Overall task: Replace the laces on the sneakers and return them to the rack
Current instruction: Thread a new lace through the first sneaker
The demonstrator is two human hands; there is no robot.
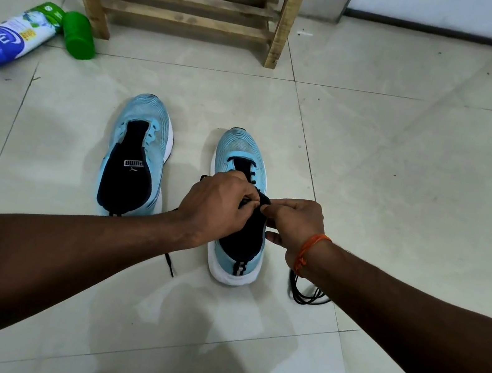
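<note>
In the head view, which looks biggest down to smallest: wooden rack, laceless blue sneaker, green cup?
1. Light wooden slatted rack, though partly cropped.
2. Laceless light-blue sneaker.
3. Green plastic cup; it lies farther away, so its true size is unsure.

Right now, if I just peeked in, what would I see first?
Your eye lands on two bright blue shoes on the pale floor tiles in the middle. The left hand and right hand pinch a black lace over the half-laced sneaker, while the unlaced sneaker sits beside it. Far left, a blue-and-white bottle lies by a green container, near the wooden rack.
</note>
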